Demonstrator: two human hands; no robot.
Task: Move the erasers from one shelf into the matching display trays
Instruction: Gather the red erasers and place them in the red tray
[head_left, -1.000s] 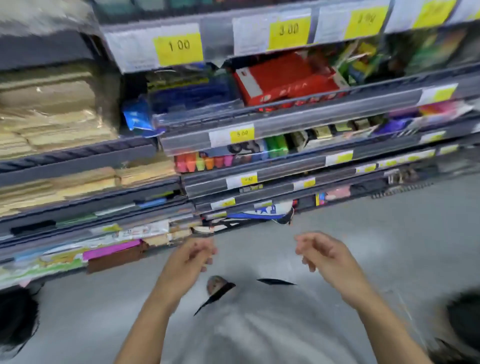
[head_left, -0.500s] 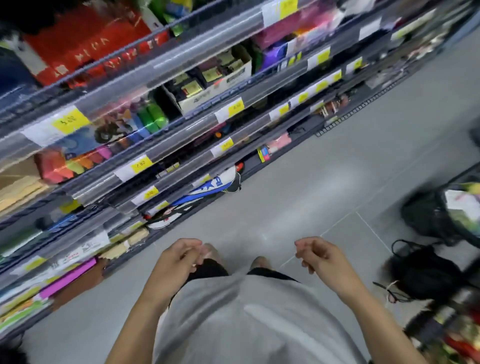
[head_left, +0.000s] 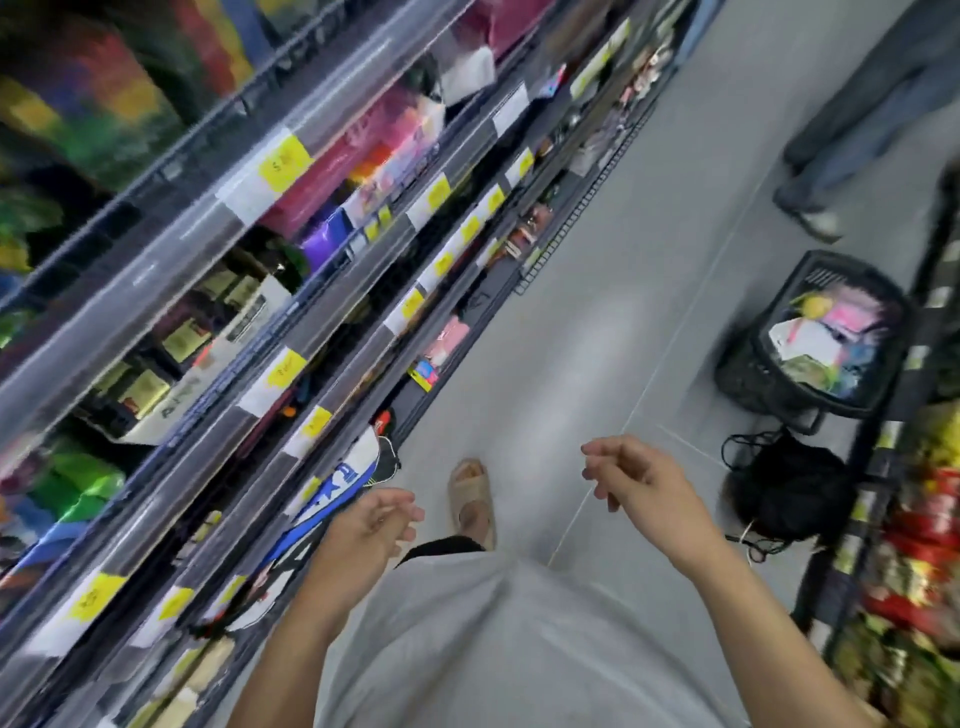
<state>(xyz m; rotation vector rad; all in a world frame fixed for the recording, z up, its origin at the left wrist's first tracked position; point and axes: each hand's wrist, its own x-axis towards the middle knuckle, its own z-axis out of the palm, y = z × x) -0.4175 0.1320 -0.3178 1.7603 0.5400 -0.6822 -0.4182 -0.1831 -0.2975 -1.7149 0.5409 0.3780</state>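
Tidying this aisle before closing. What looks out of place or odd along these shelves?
A blue-and-white bag pokes out past the lowest shelf edge, and a black bag lies on the floor beside a full black basket. Both hands hold nothing.

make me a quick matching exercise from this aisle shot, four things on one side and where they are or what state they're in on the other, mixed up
Things:
1. left hand
2. black basket
3. black bag
4. sandal

Places or states:
A. on the person's foot, between the hands
B. on the floor, holding mixed colourful goods
C. loosely curled, empty, nearest the shelves
D. slumped on the floor, nearer the person than the basket

Pairs: 1-C, 2-B, 3-D, 4-A
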